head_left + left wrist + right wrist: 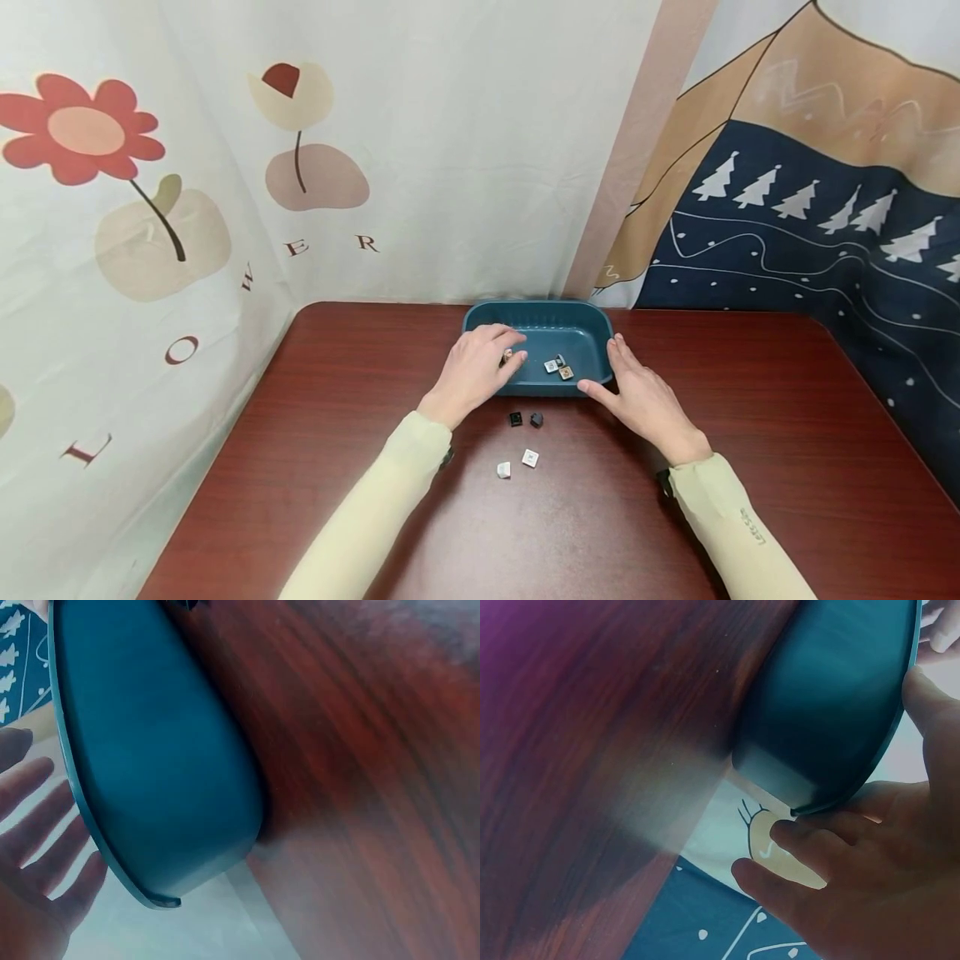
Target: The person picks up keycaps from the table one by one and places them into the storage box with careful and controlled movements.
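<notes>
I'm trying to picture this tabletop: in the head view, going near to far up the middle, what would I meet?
Two small white pieces, two small dark pieces, blue tray, pale curtain behind.

We look across a reddish-brown, wood-grained table (337, 467) with rounded far corners and a soft glare on its near middle, and behind it we face a pale, gently creased cloth (480, 167) printed with a red flower (86, 129), a cream-and-red bloom (313, 102) and dark red letters (363, 243); right of a dusty-pink band (628, 158), we find tan mountains (862, 108) above white trees (757, 190) and looping white lines on navy
</notes>
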A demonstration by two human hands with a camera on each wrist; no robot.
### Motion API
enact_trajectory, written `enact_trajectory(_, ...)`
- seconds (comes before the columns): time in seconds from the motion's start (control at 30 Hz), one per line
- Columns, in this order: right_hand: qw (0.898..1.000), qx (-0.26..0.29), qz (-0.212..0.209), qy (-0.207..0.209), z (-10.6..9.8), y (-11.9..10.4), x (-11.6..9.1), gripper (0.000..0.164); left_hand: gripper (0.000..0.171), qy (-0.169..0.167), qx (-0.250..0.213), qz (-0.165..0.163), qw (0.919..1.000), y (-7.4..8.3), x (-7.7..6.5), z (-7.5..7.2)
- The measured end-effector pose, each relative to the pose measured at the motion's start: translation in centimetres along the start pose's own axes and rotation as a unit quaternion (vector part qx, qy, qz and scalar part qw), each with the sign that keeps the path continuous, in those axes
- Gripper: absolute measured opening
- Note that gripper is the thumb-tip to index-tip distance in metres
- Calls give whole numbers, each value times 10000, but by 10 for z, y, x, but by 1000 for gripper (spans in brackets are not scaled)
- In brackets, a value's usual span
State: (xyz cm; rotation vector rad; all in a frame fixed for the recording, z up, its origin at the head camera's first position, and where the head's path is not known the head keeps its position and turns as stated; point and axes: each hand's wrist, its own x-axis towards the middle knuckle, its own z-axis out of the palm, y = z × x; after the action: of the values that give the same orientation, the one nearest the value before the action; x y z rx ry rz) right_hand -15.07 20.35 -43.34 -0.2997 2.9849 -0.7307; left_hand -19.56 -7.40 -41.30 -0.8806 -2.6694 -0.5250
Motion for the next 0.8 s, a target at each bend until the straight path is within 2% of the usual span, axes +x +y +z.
enact_trajectory(0.3, 10000, -2, -27, 49, 0, 0, -1, 100, 31, 521, 52, 693, 9962, 7, -14, -3)
enact_trajectory(0.57, 9999, -7, -93, 90, 0, 0, -1, 102, 33, 853, 18, 1068, 9906, 12, -27, -6)
enact_trajectory(0.8, 9999, -14, -76, 74, 1, 1, -1, 105, 28, 1167, 54, 1573, 9806, 14, -37, -6)
